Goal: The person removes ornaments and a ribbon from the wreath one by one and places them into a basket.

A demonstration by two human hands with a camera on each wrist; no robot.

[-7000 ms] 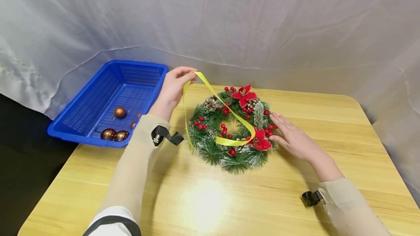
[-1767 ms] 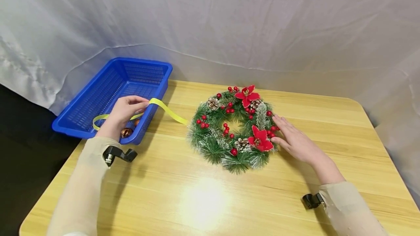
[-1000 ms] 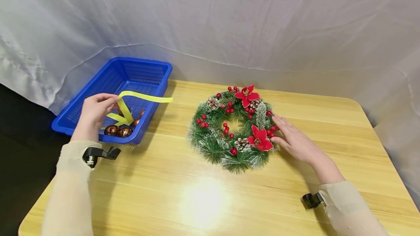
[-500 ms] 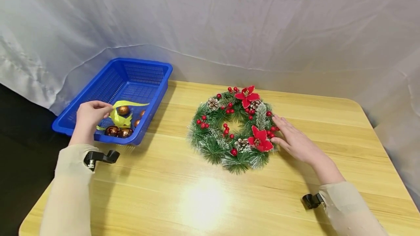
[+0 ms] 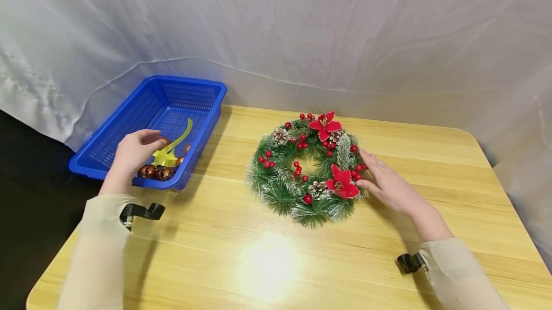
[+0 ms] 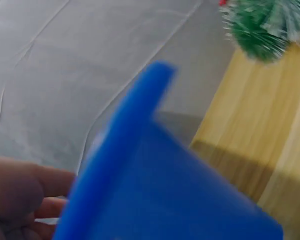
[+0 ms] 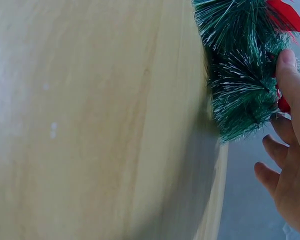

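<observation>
Head view: our left hand (image 5: 131, 153) sits over the near end of the blue basket (image 5: 129, 128) at the left of the frame, fingers loosely curled beside the yellow ribbon (image 5: 170, 149). Whether the fingertips pinch the ribbon we cannot tell. The ribbon lies bunched inside the basket on the copper baubles (image 5: 156, 172), 1 tail sticking upward.

Our right hand (image 5: 385, 183) lies flat and spread on the wooden surface (image 5: 276, 262), fingers straight, touching the right edge of the wreath (image 5: 308, 168) at frame centre; it grips nothing.

Left wrist view: only a blurred blue basket wall (image 6: 155, 170) fills the frame, the left hand's fingers (image 6: 20, 192) at lower left and a bit of wreath (image 6: 262, 25) at upper right. No ribbon shows here.

Right wrist view: close on frosted green needles (image 7: 240, 85) and a red petal (image 7: 285, 15), with the right hand's fingers (image 7: 290, 85) against them. The basket is out of this view.
</observation>
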